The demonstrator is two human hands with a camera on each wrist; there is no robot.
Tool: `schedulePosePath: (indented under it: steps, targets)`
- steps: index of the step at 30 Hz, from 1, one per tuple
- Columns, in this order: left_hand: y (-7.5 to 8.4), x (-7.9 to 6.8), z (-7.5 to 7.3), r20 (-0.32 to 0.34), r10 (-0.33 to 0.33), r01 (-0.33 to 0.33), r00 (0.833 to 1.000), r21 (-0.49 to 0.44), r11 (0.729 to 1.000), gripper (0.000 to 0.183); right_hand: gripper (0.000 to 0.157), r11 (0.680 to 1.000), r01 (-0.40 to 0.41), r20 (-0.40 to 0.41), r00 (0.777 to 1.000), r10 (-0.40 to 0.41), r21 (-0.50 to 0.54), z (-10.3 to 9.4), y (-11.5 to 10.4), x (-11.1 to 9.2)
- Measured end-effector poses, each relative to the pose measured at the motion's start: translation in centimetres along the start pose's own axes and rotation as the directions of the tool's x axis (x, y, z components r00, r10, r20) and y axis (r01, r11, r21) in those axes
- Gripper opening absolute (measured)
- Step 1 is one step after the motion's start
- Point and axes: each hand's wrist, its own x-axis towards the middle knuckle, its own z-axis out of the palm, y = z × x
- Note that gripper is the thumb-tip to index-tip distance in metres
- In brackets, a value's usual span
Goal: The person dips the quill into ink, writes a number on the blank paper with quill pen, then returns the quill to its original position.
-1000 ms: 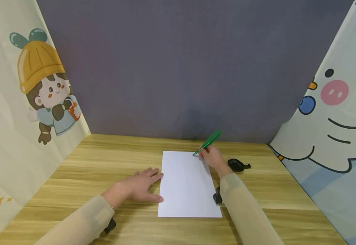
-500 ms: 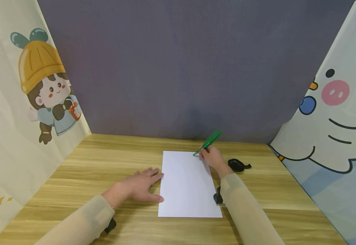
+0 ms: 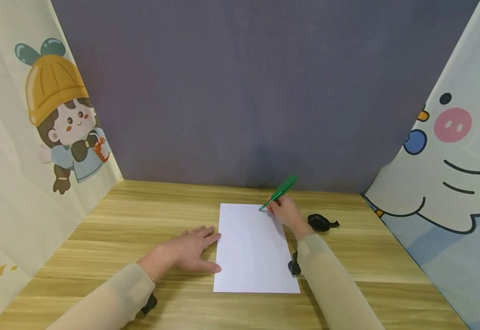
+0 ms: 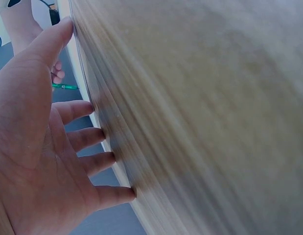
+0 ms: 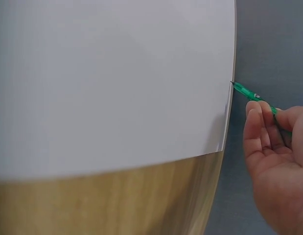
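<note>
A white sheet of paper lies lengthwise on the wooden table, with no marks showing on it. My right hand pinches a green pen whose upper end is broad and leaf-shaped. The pen leans up to the right, its tip right at the sheet near the far right corner. In the right wrist view the green pen points at the paper's far edge. My left hand rests palm down with fingers spread, its thumb and index fingertips at the sheet's left edge. Its fingertips meet the tabletop in the left wrist view.
Right of my right hand lies a small black object with a short tail. A dark grey panel rises behind the table. Cartoon-printed sheets stand at the left and right sides.
The pen and my right fingers have shifted very slightly to the left, the tip moving a little nearer. My left hand and the paper stay where they were.
</note>
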Motion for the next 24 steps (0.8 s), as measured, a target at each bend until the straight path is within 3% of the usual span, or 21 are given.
schedulePosePath:
  steps: [8,15,24]
  targets:
    - [-0.1,0.09,0.12,-0.004,0.001,-0.001,1.0,0.001,1.0,0.101,0.032,1.0,0.017,0.018,1.0,-0.017,-0.006,0.14,-0.26,-0.11]
    - [-0.23,0.15,0.12,-0.004,0.007,-0.007,1.0,-0.003,1.0,0.101,0.029,0.995,0.05,0.017,0.999,-0.049,-0.084,0.29,-0.46,-0.27]
    - [-0.28,0.16,0.16,-0.008,0.012,-0.012,1.0,0.003,1.0,0.101,0.029,0.995,0.061,0.026,0.998,-0.059,-0.083,0.43,-0.67,-0.5]
